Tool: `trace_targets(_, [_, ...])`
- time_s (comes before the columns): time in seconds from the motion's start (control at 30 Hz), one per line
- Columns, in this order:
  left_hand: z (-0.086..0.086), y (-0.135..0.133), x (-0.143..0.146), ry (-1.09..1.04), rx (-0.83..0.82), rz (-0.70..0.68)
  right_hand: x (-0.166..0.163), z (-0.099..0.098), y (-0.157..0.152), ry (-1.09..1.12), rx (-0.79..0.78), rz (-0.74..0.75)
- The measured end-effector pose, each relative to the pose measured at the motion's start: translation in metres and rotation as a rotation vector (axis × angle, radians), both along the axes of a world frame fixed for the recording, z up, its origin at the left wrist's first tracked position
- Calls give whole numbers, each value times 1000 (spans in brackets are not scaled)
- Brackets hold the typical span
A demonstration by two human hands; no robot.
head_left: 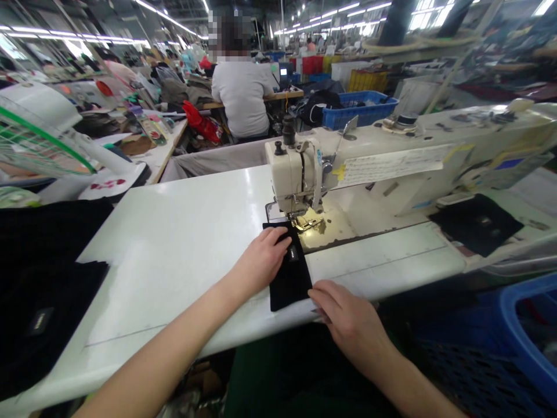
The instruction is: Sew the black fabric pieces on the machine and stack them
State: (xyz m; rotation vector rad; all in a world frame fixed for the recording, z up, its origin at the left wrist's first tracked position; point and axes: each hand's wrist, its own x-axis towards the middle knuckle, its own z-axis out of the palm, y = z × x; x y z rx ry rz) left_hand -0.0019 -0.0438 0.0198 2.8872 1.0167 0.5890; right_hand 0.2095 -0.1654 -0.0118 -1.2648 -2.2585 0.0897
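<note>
A black fabric piece [289, 284] with a small dark label [293, 253] lies on the sewing table, its far end at the presser foot [300, 223] of the sewing machine [287, 174]. My left hand [263, 258] rests on the upper left part of this piece, its fingers laid on the cloth close to the foot. At the near right edge of the fabric, my right hand [348, 316] pinches the cloth between thumb and fingers. Something small, dark and pointed shows under the right fingers; I cannot make out what it is.
Black fabric [26, 325] with a label is heaped at the left table edge. Another black piece [478, 223] lies right of the machine. A blue basket [517, 325] stands at the lower right, a fan [39, 128] at the left. Beyond the table sits a person [241, 96].
</note>
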Motion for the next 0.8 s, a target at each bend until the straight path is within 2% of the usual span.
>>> trace_targets(0.1, [4,-43,-1,-36,-120,-144,4,-1,-3,-22,19,23])
trace_targets(0.23, [0,-77,-4,20,-87,-206,8,-1,-3,-21,8,52])
trace_targets(0.4, [-5,-78,-6,20,-58,-196,6,0,1,-6,-2,54])
trace_targets(0.6, [-2,-78,-5,10,-64,-184,5,1,3,-17,-10,49])
trace_targets(0.8, [-2,-80,-8,14,-91,-231,6,1,3,-20,3,45])
